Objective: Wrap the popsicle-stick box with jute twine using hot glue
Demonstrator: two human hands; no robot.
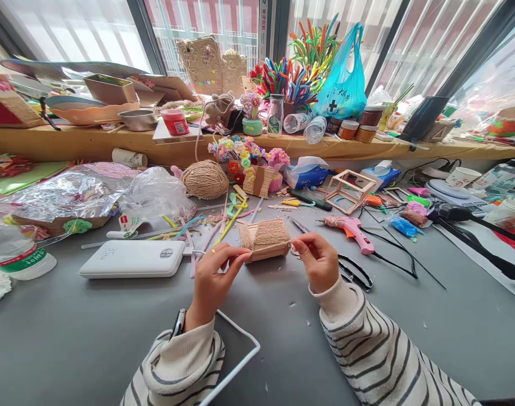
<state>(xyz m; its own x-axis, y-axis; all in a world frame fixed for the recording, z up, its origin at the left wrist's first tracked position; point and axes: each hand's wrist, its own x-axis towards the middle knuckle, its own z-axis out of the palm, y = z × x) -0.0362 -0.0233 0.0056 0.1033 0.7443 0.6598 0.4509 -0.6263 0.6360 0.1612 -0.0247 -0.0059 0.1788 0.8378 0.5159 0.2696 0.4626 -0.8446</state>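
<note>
A small box wrapped in jute twine (pixel 266 239) stands on the grey table (pixel 113 338) in front of me. My left hand (pixel 212 279) pinches its lower left corner, fingers closed on it. My right hand (pixel 319 259) is closed at the box's right edge, pinching the twine end there. A ball of jute twine (pixel 205 179) lies behind the box, to the left. Both sleeves are white with dark stripes.
A white power bank (pixel 133 259) lies left of my hands. A pink glue gun (pixel 352 229), black scissors (pixel 354 273) and a stick frame (pixel 349 190) sit to the right. Plastic bags (pixel 155 194), pipe cleaners (pixel 289 79) and craft flowers (pixel 246 152) crowd the back. A white cable (pixel 240 361) runs near my left sleeve.
</note>
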